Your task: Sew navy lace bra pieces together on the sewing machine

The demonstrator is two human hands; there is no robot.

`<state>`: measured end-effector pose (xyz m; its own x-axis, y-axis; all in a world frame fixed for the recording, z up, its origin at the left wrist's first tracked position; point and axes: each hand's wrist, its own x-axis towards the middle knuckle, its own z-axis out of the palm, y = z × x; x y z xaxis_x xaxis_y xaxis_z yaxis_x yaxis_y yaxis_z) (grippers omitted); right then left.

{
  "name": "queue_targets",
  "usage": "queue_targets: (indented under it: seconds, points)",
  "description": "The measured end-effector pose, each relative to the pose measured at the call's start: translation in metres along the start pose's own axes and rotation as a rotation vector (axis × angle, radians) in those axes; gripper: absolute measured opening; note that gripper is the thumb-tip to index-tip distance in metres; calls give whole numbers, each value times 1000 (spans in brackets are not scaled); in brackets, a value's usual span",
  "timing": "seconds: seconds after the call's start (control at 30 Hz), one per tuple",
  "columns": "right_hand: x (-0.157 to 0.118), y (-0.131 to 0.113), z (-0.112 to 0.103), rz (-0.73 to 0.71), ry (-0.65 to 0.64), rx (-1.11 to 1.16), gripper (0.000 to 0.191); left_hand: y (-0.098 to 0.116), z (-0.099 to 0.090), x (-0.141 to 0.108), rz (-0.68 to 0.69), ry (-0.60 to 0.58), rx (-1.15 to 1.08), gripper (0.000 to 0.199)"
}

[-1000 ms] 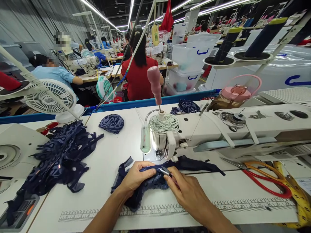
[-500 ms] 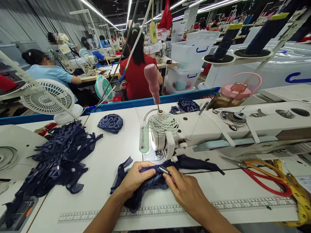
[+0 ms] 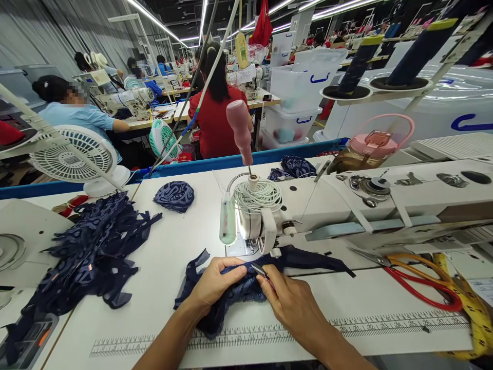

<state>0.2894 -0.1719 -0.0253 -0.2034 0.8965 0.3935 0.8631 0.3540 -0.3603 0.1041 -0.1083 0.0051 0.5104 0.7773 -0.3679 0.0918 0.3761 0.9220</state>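
Navy lace fabric (image 3: 246, 292) lies bunched on the table in front of the sewing machine, with a plain dark strip (image 3: 314, 259) running off to the right. My left hand (image 3: 215, 285) pinches the upper edge of this fabric between thumb and fingers. In my right hand (image 3: 290, 303) is a pair of thread snips (image 3: 257, 268); their pointed metal tip rests at the fabric edge, close by my left thumb. Most of the snips is hidden in my closed fingers. Just beyond both hands stands the sewing machine head (image 3: 252, 221), its needle area lit.
Orange-and-red scissors (image 3: 421, 282) and a yellow tape measure (image 3: 479, 329) lie at right. A heap of navy lace pieces (image 3: 92, 252) covers the left side. A folded lace piece (image 3: 174, 196) sits farther back. A printed ruler (image 3: 127, 345) runs along the front edge.
Hands, snips and fabric keep nearly the same position. The whole view has shifted very slightly.
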Motion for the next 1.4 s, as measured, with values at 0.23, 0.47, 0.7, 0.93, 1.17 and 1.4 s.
queue_targets:
  seconds: [0.23, 0.47, 0.7, 0.93, 1.17, 1.4]
  points:
    - [0, -1, 4, -53, 103, -73, 26, 3, 0, 0, -18, -6, 0, 37]
    - [-2, -1, 6, -42, 76, -3, 30, 1, 1, 0, -14, -13, 5, 35]
    - [10, 50, -24, 118, 128, -478, 36, -3, 1, 0, -14, 55, 171, 26]
    - [17, 71, -49, 126, 77, -662, 29, -3, 0, 0, 0, 33, 194, 24]
    - [57, 9, -146, -583, 393, -468, 38, -12, -4, 5, 68, 12, 179, 15]
    - [176, -26, -194, -812, 222, -552, 34, -14, -5, 3, 42, 13, 84, 20]
